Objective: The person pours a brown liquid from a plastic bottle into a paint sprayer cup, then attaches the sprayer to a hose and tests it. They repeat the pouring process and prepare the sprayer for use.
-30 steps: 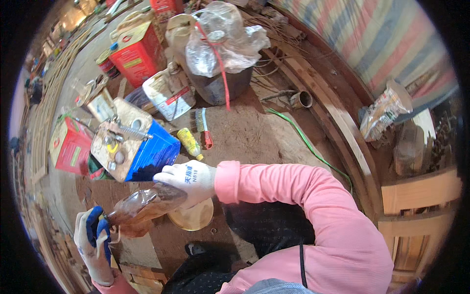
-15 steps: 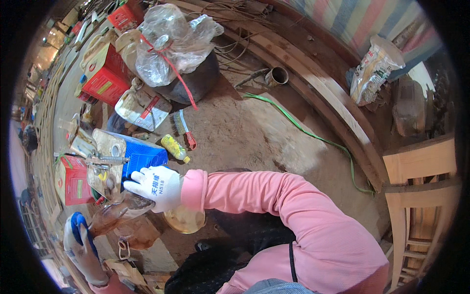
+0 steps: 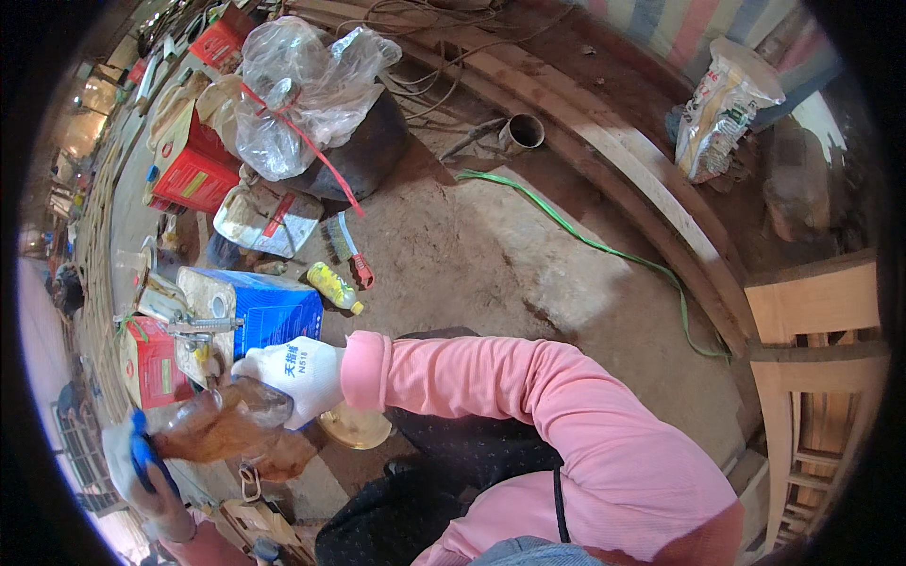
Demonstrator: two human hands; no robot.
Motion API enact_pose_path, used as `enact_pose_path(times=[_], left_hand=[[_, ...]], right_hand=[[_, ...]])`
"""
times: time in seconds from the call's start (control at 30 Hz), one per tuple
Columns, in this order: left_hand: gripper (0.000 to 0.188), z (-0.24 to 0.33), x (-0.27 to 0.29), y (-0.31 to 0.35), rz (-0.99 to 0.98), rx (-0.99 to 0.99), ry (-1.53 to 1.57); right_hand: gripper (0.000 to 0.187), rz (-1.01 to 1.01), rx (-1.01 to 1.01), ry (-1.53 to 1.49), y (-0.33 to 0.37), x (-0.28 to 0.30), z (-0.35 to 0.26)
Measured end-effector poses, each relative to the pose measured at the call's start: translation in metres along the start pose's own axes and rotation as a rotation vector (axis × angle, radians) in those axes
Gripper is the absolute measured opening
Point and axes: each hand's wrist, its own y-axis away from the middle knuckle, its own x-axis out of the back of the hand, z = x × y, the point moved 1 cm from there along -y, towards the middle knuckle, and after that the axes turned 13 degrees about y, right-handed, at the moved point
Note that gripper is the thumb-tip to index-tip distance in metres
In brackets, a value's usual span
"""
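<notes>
A brown-stained, see-through plastic bottle (image 3: 203,432) lies between my two white-gloved hands at the lower left, slightly blurred. My right hand (image 3: 294,375) has its fingers curled over the clearer end of the bottle. At the other end my left hand (image 3: 142,467), in a glove with a blue palm, closes around its tip; part of that grip is hidden. Behind my right hand stands a blue and white metal can (image 3: 274,311). A spray gun (image 3: 184,311) with a metal cup rests beside the can's top. Under my right wrist shows a round yellowish lid (image 3: 357,426).
A yellow bottle (image 3: 333,287) and a red-handled wire brush (image 3: 349,250) lie on the floor. Red cans (image 3: 196,168) and a plastic-covered dark tub (image 3: 354,141) stand farther off. Long timbers (image 3: 651,184) and a green strap (image 3: 576,241) run along the right, near a wooden frame (image 3: 812,302).
My right hand has moved slightly down with its end of the bottle, uncovering more of the blue can. My left hand has shifted a little left, and the whole view has moved slightly.
</notes>
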Motion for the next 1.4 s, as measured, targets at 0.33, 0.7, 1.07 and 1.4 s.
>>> enact_pose_path(times=[0.33, 0.7, 1.07, 1.4], left_hand=[[0.022, 0.003, -0.023, 0.031, 0.292, 0.47, 0.319], [0.03, 0.042, -0.008, -0.016, -0.076, 0.035, -0.029], [0.04, 0.054, -0.055, -0.031, -0.037, 0.254, -0.023], [0.028, 0.085, -0.037, 0.076, 0.464, 0.867, 0.263]], right_hand=[[0.077, 0.092, 0.005, 0.211, -0.007, -0.011, 0.004], [0.071, -0.255, 0.189, -0.174, -0.018, -0.011, 0.007], [0.059, 0.253, 0.08, 0.037, -0.018, -0.002, -0.006], [0.046, 0.685, -0.619, 0.116, 0.054, 0.043, 0.145]])
